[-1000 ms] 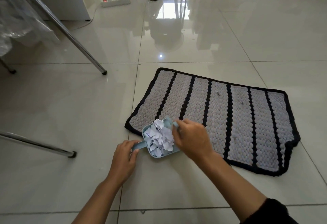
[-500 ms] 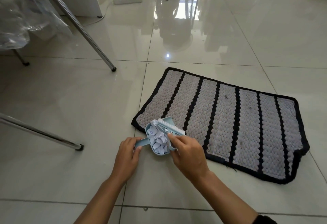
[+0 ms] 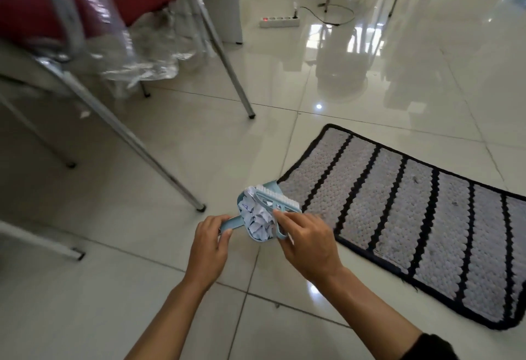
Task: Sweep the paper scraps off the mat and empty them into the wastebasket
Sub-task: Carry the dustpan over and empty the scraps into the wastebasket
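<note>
A small light-blue dustpan (image 3: pixel 244 224) is lifted off the floor, left of the mat's near-left corner, and is full of white paper scraps (image 3: pixel 257 217). My left hand (image 3: pixel 210 243) grips its handle. My right hand (image 3: pixel 306 241) holds a light-blue hand brush (image 3: pixel 277 201) with white bristles, laid across the pile of scraps. The grey mat (image 3: pixel 412 217) with black stripes and black border lies on the tiles to the right; no scraps show on it. No wastebasket is in view.
A red chair wrapped in clear plastic (image 3: pixel 94 3) stands at the upper left, with its metal legs (image 3: pixel 159 160) slanting down to the floor close to my hands. A white power strip (image 3: pixel 279 21) with a cable lies further back. Glossy tile floor (image 3: pixel 398 60) surrounds the mat.
The dustpan has come off the mat's corner and risen, with the brush now pressed over the scraps. My view has swung left and up, bringing the red chair into sight.
</note>
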`<action>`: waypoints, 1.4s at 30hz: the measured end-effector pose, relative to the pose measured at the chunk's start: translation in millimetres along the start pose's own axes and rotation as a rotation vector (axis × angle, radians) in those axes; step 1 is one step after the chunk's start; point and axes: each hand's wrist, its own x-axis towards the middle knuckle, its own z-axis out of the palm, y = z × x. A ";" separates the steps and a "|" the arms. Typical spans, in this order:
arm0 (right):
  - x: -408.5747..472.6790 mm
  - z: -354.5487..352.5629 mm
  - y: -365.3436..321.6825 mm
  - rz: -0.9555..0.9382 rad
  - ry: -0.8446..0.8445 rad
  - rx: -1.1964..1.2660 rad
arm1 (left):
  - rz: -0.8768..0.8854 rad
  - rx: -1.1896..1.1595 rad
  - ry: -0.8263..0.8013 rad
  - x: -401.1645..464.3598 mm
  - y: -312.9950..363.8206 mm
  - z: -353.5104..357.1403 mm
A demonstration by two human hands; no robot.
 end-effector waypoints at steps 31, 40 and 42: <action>68.7 15.0 -484.7 -0.769 -0.060 0.331 | -0.379 0.267 0.808 -235.2 -100.2 -407.3; 150.8 79.9 -542.0 -0.624 -0.159 0.407 | -0.448 0.406 0.782 -172.0 -157.8 -476.3; 162.3 95.9 -542.5 -0.599 -0.155 0.418 | -0.439 0.495 0.759 -161.8 -169.1 -481.5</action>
